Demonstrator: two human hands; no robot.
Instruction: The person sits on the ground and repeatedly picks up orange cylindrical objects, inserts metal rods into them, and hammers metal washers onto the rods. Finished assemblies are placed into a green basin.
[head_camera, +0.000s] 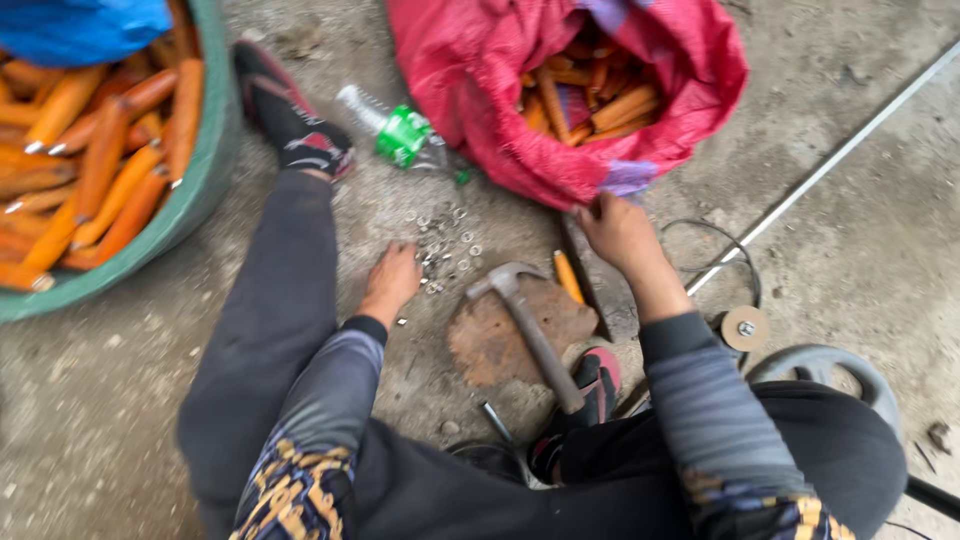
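The left hand (392, 280) rests fingers-down on the concrete floor (850, 240), fingertips pressed into a scatter of small metal rings (445, 245); whether it pinches one I cannot tell. The right hand (618, 232) reaches to the mouth of the red woven sack (480, 90), fingers curled at its lower edge, grip unclear. The sack holds orange wooden handles (600, 100). At the floor's left edge a green tub (205, 190) is heaped with more of them. Between the hands a hammer (530, 325) lies across a rusty plate (500, 345).
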